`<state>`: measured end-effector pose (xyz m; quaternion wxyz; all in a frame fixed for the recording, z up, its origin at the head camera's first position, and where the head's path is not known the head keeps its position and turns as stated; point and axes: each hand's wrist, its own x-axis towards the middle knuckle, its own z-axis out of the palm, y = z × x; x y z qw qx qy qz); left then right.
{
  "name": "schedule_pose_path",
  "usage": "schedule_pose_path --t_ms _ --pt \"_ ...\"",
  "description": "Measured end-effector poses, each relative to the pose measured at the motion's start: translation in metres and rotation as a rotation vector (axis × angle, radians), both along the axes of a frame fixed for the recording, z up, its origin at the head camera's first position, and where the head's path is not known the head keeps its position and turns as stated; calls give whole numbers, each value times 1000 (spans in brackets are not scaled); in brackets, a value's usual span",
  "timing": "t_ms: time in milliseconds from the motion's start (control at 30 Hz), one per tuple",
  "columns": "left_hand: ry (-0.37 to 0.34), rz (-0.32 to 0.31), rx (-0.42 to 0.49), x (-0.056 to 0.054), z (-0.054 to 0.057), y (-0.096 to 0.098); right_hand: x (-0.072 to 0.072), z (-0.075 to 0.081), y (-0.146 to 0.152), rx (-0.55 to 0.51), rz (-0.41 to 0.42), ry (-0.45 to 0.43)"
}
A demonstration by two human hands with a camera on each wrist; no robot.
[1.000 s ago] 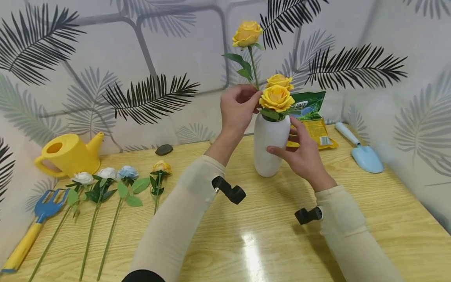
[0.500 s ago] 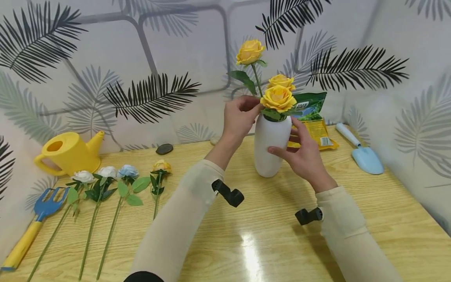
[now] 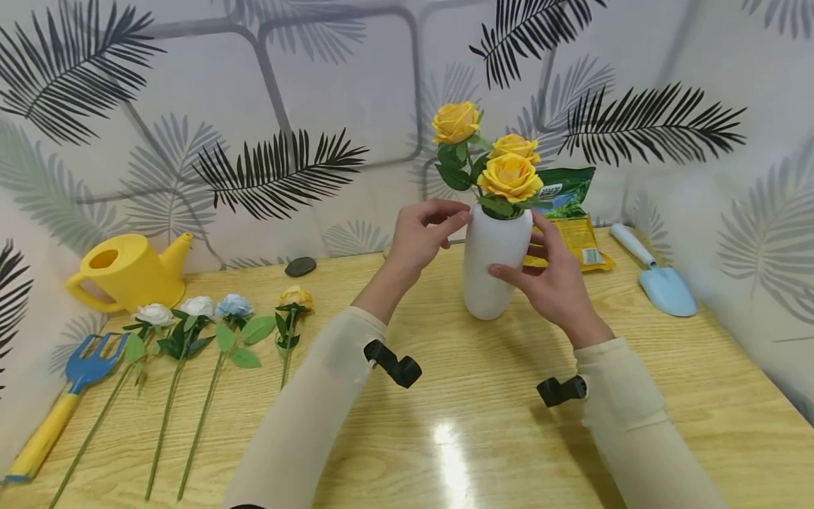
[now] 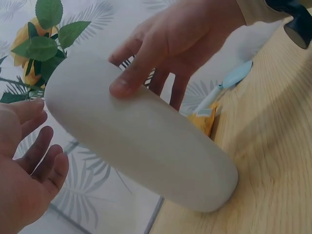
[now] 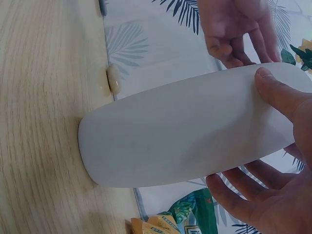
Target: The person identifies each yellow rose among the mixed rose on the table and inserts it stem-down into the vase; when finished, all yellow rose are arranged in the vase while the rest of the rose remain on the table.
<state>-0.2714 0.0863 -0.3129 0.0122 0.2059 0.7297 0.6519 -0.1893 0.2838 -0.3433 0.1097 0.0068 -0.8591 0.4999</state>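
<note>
A white vase (image 3: pixel 494 265) stands upright on the table with three yellow roses in its mouth: one front rose (image 3: pixel 511 177), one behind it, and a left rose (image 3: pixel 456 124) leaning outward and higher. My right hand (image 3: pixel 555 279) holds the vase's right side, thumb across the front and fingers behind. My left hand (image 3: pixel 420 233) is at the left of the vase mouth, its fingertips close to the rim. In the left wrist view the fingers of the left hand (image 4: pixel 29 165) are loosely bent with no stem between them. The stems inside the vase are hidden.
At left lie two white roses (image 3: pixel 198 307), a blue rose (image 3: pixel 234 306), another yellow rose (image 3: pixel 295 300) and a hand fork (image 3: pixel 76 382). A yellow watering can (image 3: pixel 130 276) and dark stone (image 3: pixel 300 266) sit behind. Right of the vase are a packet (image 3: pixel 575 237) and trowel (image 3: pixel 666 290).
The left yellow rose has sunk lower into the vase. My left hand followed it down, then let go of its stem and drew slightly left. My right hand has stayed on the vase.
</note>
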Motion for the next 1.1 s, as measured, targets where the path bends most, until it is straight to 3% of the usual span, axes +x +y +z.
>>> schedule_pose_path --t_ms 200,367,600,867,1100 --pt "-38 6 41 0 -6 -7 0 -1 2 0 -4 -2" --pt "-94 -4 120 -1 4 6 0 -1 3 0 0 7" --pt "-100 21 194 -4 15 23 0 -2 0 -23 11 31" --pt "-67 27 164 -4 8 16 -2 -2 -5 -20 22 51" --pt "-106 19 109 -1 0 2 -2 -1 0 -20 9 2"
